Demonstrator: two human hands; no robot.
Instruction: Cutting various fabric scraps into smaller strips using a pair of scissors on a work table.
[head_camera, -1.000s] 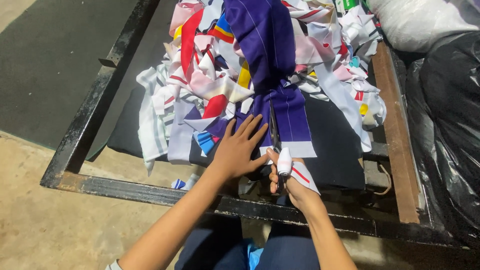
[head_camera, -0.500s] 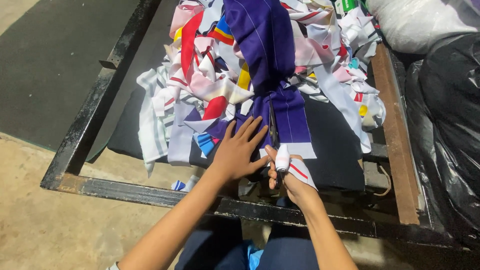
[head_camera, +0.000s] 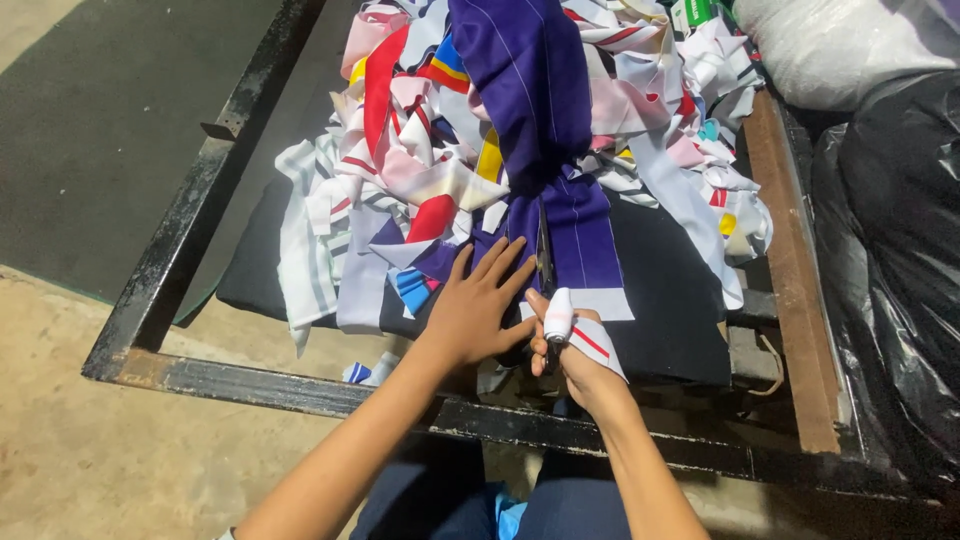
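A long purple cloth (head_camera: 545, 120) with thin pale stripes lies over a heap of cloth scraps and runs down to the near edge of a black pad. My left hand (head_camera: 478, 305) presses flat on the cloth's left side, fingers spread. My right hand (head_camera: 568, 345), with a white wrap on the thumb and a white-and-red band across the knuckles, grips dark scissors (head_camera: 545, 262). The blades point away from me, into the purple cloth along its middle.
A heap of white, pink, red and yellow fabric scraps (head_camera: 420, 150) covers the black pad (head_camera: 670, 300) inside a black metal frame (head_camera: 200, 375). A wooden rail (head_camera: 790, 270) runs along the right. Black plastic bags (head_camera: 895, 250) stand at the right; concrete floor lies at the left.
The scissors have moved slightly further up into the purple cloth. My left hand stays flat on it.
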